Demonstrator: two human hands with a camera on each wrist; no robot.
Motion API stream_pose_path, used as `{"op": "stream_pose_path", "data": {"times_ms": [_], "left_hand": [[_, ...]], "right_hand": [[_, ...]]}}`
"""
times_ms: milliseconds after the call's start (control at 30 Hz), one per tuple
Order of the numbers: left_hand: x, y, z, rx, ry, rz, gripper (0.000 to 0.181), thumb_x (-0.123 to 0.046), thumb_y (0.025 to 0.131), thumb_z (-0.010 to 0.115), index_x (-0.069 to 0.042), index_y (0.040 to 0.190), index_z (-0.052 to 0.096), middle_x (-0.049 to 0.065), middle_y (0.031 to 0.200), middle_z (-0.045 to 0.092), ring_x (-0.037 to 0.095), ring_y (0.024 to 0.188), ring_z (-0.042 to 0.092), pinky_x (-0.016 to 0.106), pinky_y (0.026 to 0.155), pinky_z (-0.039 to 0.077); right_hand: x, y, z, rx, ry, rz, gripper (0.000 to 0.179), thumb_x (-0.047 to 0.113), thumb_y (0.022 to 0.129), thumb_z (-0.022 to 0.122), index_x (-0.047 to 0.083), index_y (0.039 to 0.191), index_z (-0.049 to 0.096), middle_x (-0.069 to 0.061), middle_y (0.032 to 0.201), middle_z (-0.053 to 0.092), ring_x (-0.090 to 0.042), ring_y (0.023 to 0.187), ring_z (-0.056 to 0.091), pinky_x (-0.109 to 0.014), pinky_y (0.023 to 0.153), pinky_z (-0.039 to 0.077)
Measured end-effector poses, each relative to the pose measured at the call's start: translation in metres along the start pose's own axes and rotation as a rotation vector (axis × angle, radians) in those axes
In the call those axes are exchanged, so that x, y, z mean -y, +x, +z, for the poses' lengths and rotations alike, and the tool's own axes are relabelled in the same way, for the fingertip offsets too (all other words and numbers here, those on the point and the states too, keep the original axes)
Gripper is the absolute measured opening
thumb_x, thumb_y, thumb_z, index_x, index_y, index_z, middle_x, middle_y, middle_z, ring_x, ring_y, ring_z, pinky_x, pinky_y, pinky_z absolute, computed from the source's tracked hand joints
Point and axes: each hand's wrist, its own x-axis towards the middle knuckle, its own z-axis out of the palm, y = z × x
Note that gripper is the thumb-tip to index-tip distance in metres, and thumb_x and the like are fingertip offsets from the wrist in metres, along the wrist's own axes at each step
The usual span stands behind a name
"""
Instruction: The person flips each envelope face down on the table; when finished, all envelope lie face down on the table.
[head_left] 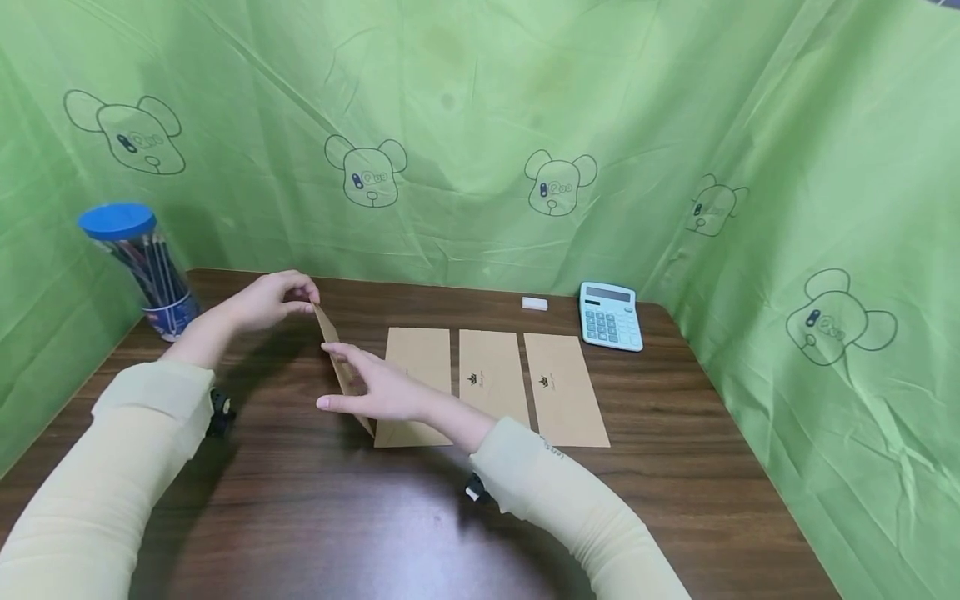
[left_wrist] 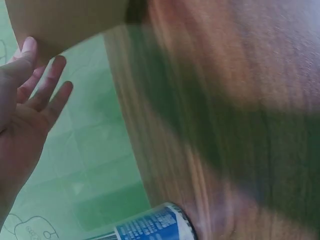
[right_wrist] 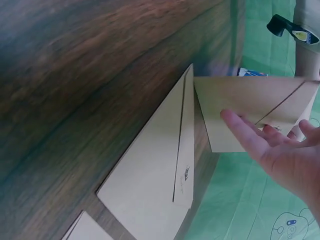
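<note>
A brown kraft paper envelope (head_left: 327, 325) is held tilted up on edge above the left part of the table. My left hand (head_left: 266, 302) pinches its far corner between thumb and fingers; the left wrist view shows that hand (left_wrist: 27, 100) at the corner of the envelope (left_wrist: 70, 20). With fingers extended and thumb apart, my right hand (head_left: 382, 392) is at the envelope's printed face, where the right wrist view shows a fingertip against the envelope (right_wrist: 235, 95). Three similar envelopes lie in a row to the right: left (head_left: 420, 346), middle (head_left: 491, 367), right (head_left: 566, 392). Crown prints show on two.
At the back left stands a clear tub of pencils (head_left: 153, 267) with a blue lid. A white eraser (head_left: 535, 304) and a light blue calculator (head_left: 611, 317) lie at the back right. Green cloth (head_left: 465, 100) hangs around the wooden table (head_left: 300, 517).
</note>
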Motion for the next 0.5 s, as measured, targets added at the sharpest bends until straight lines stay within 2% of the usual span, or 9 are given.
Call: {"op": "stream_pose_path", "data": {"times_ms": [33,100,167,267,400,500], "left_hand": [[-0.001,0.001,-0.001,0.005,-0.007,0.000,0.010,-0.007,0.084,0.069,-0.009,0.090,0.062,0.003,0.091,0.062,0.014,0.086,0.058,0.039,0.080,0.047],[-0.003,0.001,-0.004,0.011,-0.016,0.010,0.010,-0.008,0.085,0.068,-0.007,0.092,0.061,0.004,0.091,0.061,0.013,0.085,0.058,0.039,0.079,0.046],[-0.006,0.003,-0.007,0.005,-0.028,0.011,0.011,-0.008,0.085,0.068,-0.006,0.092,0.060,0.004,0.090,0.062,0.013,0.084,0.058,0.038,0.078,0.046],[-0.011,0.005,-0.011,-0.010,-0.043,0.000,0.012,-0.009,0.086,0.068,-0.007,0.093,0.059,0.004,0.090,0.063,0.013,0.085,0.058,0.034,0.077,0.045],[-0.019,0.009,-0.015,-0.023,-0.058,-0.021,0.012,-0.010,0.087,0.067,-0.007,0.095,0.059,0.004,0.092,0.063,0.014,0.087,0.058,0.031,0.077,0.045],[-0.025,0.013,-0.016,-0.041,-0.056,-0.009,0.014,-0.010,0.087,0.067,-0.006,0.097,0.058,0.005,0.092,0.061,0.017,0.087,0.057,0.036,0.078,0.045]], "right_hand": [[0.000,0.000,-0.001,-0.008,0.016,0.003,0.073,0.048,0.088,0.060,0.030,0.148,0.022,0.002,0.142,0.042,-0.010,0.126,0.045,-0.023,0.100,0.039],[0.001,0.000,-0.002,-0.006,0.084,0.017,0.072,0.043,0.088,0.063,0.031,0.147,0.023,0.000,0.144,0.041,-0.014,0.117,0.055,-0.027,0.094,0.046],[0.001,-0.002,-0.003,0.005,0.164,0.037,0.070,0.037,0.089,0.064,0.032,0.147,0.025,-0.001,0.145,0.039,-0.020,0.098,0.065,-0.032,0.081,0.054],[0.001,-0.004,-0.005,0.020,0.316,0.055,0.068,0.023,0.090,0.065,0.034,0.145,0.027,-0.006,0.148,0.035,-0.027,0.074,0.068,-0.038,0.060,0.057],[-0.001,-0.007,-0.006,0.006,0.420,0.031,0.067,0.007,0.089,0.062,0.032,0.144,0.032,-0.007,0.149,0.033,-0.027,0.100,0.064,-0.038,0.061,0.057],[-0.005,-0.008,-0.006,-0.007,0.442,0.008,0.068,-0.001,0.088,0.060,0.029,0.144,0.034,-0.003,0.149,0.033,-0.025,0.104,0.062,-0.039,0.062,0.057]]}}
